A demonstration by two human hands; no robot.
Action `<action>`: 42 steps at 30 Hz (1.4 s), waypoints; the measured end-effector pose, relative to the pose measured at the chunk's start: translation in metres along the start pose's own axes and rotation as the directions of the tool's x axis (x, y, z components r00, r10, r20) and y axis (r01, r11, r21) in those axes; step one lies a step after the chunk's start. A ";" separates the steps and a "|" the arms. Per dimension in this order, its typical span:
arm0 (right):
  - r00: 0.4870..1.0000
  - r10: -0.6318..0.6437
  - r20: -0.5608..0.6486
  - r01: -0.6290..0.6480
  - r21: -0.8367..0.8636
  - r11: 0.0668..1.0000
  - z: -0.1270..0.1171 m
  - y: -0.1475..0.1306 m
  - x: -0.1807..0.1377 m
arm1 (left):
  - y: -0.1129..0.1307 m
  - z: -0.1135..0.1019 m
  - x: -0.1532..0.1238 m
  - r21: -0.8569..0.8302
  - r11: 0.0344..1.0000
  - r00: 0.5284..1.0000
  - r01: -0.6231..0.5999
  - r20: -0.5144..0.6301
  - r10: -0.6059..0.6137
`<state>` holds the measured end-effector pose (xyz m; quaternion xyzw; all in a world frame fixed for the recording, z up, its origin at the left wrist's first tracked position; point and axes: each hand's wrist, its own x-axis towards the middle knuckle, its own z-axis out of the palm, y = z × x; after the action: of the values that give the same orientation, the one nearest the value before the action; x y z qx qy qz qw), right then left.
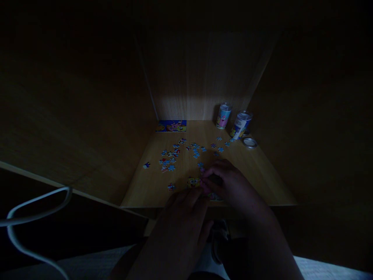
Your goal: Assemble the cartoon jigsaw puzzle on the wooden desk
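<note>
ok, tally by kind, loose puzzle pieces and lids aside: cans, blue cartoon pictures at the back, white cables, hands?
Cans: 2
Blue cartoon picture: 1
White cable: 1
Hands: 2
Total: 6

One camera does the looking here, worn on the person's head: it peers forward and steeply down over the bare left hand and bare right hand, both close below it. The flat, pale wooden shelf board lies farther off, mid-view, with the upright wood-grained back panel facing the lens beyond and tall, dark brown wooden side walls flanking it.
</note>
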<state>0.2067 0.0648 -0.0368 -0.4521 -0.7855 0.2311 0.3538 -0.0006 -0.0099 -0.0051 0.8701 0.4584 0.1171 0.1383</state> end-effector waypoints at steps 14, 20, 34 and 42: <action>0.997 -0.061 0.036 0.061 -0.010 0.998 0.000 0.001 0.002 | 0.000 -0.001 0.002 0.011 1.000 1.000 -0.018 0.001 0.018; 0.998 -0.051 0.034 0.052 -0.013 0.999 0.000 0.000 0.001 | 0.000 0.001 0.000 0.015 0.999 0.999 -0.039 -0.025 0.039; 0.997 -0.065 0.048 0.068 -0.061 0.996 -0.001 -0.004 0.000 | 0.000 0.000 0.001 -0.010 1.000 1.000 -0.005 0.007 0.005; 0.995 -0.084 0.056 0.086 -0.042 0.995 -0.002 -0.003 0.000 | -0.001 0.001 0.000 -0.003 1.000 1.000 -0.015 -0.015 0.015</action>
<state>0.2071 0.0634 -0.0334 -0.4195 -0.8182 0.2106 0.3319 -0.0014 -0.0097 -0.0066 0.8723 0.4528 0.1255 0.1352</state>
